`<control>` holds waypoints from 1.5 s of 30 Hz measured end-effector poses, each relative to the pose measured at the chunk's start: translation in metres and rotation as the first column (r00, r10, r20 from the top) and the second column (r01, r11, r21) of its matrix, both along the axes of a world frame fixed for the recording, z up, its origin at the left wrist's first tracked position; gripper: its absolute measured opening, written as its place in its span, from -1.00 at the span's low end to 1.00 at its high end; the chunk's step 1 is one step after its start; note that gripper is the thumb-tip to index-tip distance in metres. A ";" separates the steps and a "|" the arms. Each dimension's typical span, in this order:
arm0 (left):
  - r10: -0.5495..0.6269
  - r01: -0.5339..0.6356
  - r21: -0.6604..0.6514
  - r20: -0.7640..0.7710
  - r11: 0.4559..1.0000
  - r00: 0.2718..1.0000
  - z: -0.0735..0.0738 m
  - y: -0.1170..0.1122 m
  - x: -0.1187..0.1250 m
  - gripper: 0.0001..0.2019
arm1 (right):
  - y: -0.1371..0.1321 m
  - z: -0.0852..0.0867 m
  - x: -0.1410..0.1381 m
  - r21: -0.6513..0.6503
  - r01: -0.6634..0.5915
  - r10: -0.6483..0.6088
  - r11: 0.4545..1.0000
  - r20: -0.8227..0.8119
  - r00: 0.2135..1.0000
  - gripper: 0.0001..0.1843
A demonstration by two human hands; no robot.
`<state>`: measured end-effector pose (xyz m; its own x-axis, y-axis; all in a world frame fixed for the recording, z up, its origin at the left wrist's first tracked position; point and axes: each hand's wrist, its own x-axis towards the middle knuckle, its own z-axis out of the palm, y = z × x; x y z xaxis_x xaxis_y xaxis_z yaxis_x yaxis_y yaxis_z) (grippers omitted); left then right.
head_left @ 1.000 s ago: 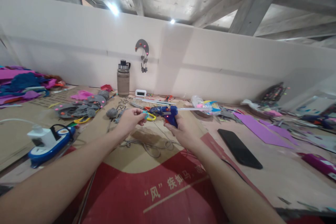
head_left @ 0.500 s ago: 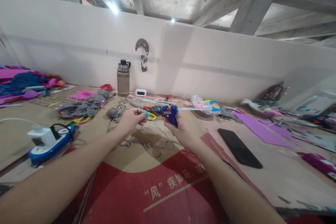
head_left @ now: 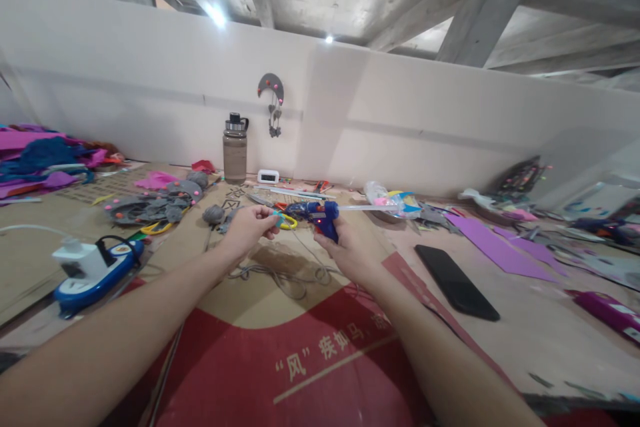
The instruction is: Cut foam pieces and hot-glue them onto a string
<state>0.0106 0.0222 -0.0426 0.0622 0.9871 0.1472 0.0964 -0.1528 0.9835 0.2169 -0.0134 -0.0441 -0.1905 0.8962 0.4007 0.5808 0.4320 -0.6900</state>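
Note:
My right hand (head_left: 347, 250) is wrapped round the grip of a blue hot glue gun (head_left: 320, 215) with a red light on its side and a clear glue stick out the back. Its nozzle points left at a small turquoise piece (head_left: 277, 216) pinched in the fingers of my left hand (head_left: 247, 227). Both hands hover over the cardboard-covered table (head_left: 250, 293), just in front of yellow-handled scissors (head_left: 287, 221). A grey cord (head_left: 285, 278) lies on the cardboard below my hands.
A black phone (head_left: 456, 282) lies to the right. A blue and white power strip (head_left: 93, 267) sits left. Grey felt pieces (head_left: 150, 205), a water bottle (head_left: 235, 149), a small white clock (head_left: 268, 177), purple foam sheets (head_left: 495, 243) and colourful felt scraps (head_left: 45, 160) surround the work area.

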 end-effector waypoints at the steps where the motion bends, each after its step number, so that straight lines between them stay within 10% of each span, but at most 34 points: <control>1: 0.002 -0.002 -0.004 0.004 1.000 1.000 0.001 0.000 0.000 -0.84 | 0.000 0.000 0.000 0.001 0.002 -0.002 1.000 0.002 1.000 -0.71; 45: -0.012 0.013 -0.015 0.077 1.000 0.997 0.000 0.000 -0.001 -0.81 | -0.001 0.001 0.000 0.024 0.025 -0.026 0.999 0.016 1.000 -0.68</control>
